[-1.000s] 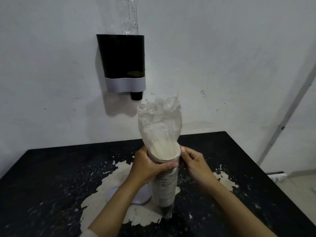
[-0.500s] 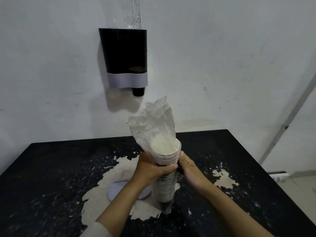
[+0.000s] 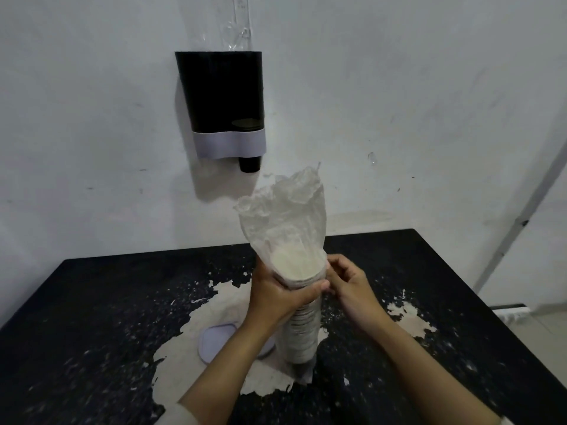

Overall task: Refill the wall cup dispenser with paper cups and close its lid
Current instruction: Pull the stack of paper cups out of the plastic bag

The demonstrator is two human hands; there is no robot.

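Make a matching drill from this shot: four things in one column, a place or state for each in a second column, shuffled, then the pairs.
Things
1. cup dispenser
2. stack of paper cups
3. dispenser lid
4. plastic sleeve

Places or states
A. lying flat on the table, behind the left forearm
B. open and crumpled above the cups
C. mounted on the wall
D. standing upright on the table, gripped by the left hand

Pairs: 1-C, 2-D, 3-A, 4-B
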